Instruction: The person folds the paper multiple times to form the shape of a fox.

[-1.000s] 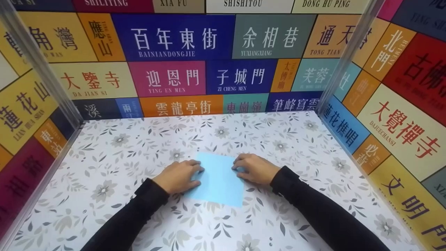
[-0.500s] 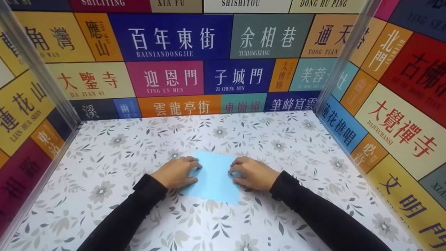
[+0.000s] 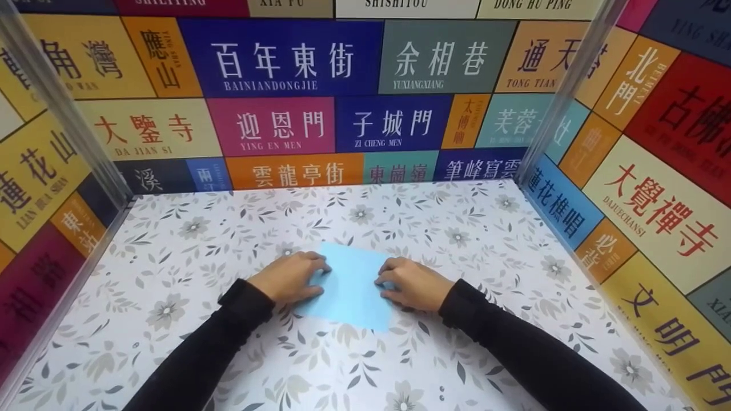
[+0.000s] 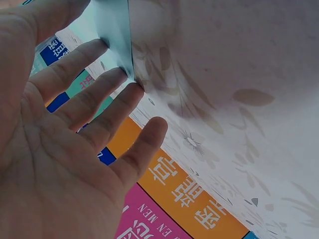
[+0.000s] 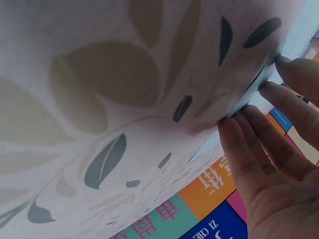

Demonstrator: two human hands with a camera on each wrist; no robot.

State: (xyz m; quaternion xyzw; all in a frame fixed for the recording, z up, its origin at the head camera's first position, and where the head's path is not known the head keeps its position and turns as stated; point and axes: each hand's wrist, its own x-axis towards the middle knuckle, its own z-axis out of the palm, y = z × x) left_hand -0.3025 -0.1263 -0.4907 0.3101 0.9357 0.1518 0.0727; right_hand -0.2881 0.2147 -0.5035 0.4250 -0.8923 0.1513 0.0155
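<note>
A square sheet of light blue paper (image 3: 351, 285) lies flat and slightly turned on the table. My left hand (image 3: 291, 278) rests its fingertips on the sheet's left edge. On the opposite edge, the fingertips of my right hand (image 3: 417, 282) touch the paper. In the left wrist view, the left hand (image 4: 55, 134) has long, spread fingers, several of them meeting the edge of the paper (image 4: 112, 25). The right wrist view shows the right hand (image 5: 279, 164) with lightly bent fingers, tips along the paper's edge (image 5: 299, 35). Neither hand curls round the sheet.
The table (image 3: 217, 354) has a white cover with grey flowers and leaves. Behind it stands a wall of coloured sign panels (image 3: 280, 60), with similar side walls at left (image 3: 40, 171) and right (image 3: 657, 194). Clear strips (image 3: 557, 108) line the corners.
The blue paper has shifted slightly away from me and to the left, with both hands still at its edges. The camera view has moved a little too.
</note>
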